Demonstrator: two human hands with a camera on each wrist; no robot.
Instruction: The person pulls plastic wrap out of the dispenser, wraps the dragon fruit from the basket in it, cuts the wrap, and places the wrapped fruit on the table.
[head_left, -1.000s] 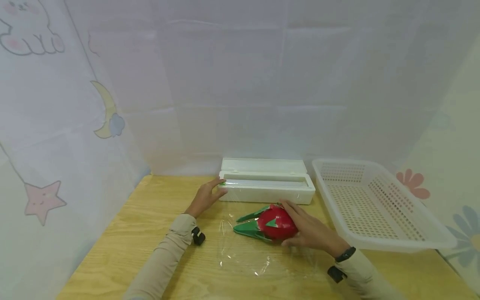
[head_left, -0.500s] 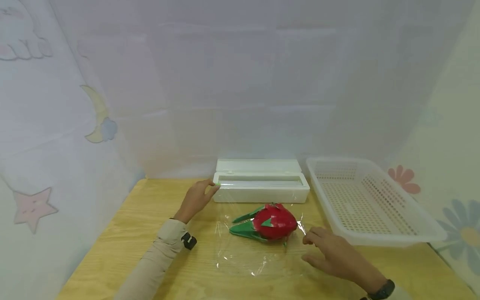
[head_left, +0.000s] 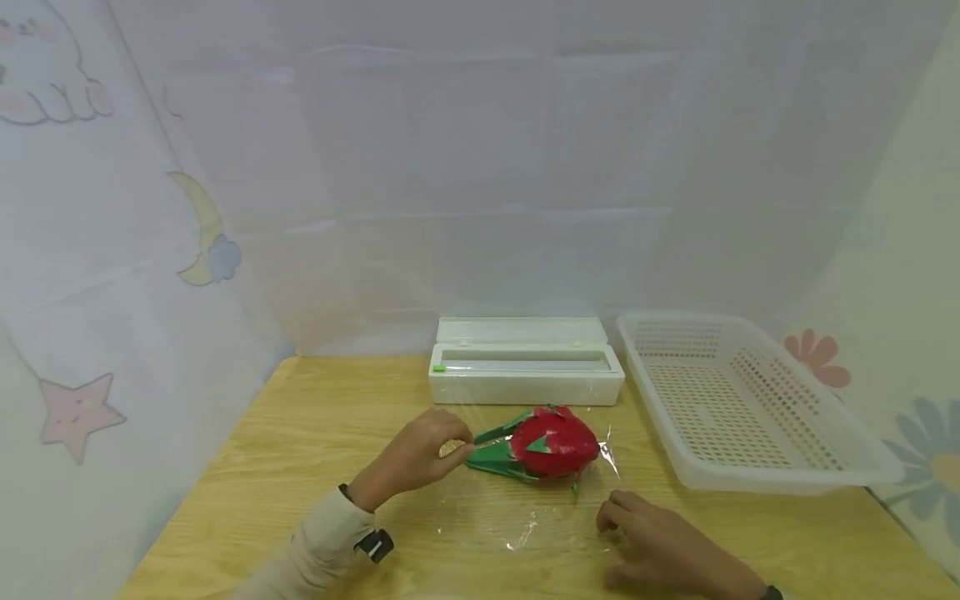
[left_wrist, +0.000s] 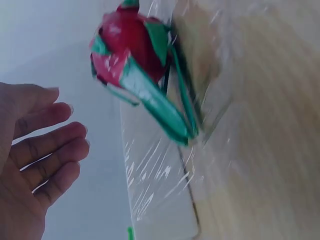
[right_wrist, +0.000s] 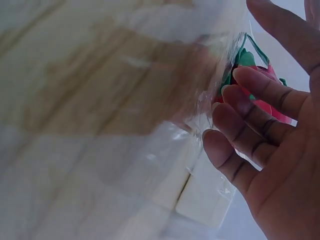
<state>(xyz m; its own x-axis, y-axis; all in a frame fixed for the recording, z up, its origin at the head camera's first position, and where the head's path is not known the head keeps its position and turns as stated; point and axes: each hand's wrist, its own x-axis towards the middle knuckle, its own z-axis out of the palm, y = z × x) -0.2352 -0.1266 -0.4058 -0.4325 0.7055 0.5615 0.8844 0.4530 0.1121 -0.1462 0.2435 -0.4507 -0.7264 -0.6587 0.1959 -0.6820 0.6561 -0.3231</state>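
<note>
A red dragon fruit [head_left: 558,446] with green scales and long green leaf tips lies on a clear sheet of cling film [head_left: 517,533] on the table. Close to the leaf tips is my left hand [head_left: 411,454]; the left wrist view shows its fingers loosely bent with nothing between them. My right hand [head_left: 663,542] hovers by the film's right edge. In the right wrist view its spread fingers [right_wrist: 240,125] are relaxed beside the film; whether they touch it I cannot tell. Behind the fruit stands a white cling film dispenser [head_left: 525,389], lid up, green slider [head_left: 439,367] at its left end.
A white perforated plastic basket [head_left: 780,477] stands on the right side of the wooden table [head_left: 330,400]. Behind the table hangs a pale cloth backdrop [head_left: 450,167], with printed cloth at both sides.
My right hand has let go of the dragon fruit and drawn back toward the near right. The left hand has left the dispenser's slider and come down to the leaf tips.
</note>
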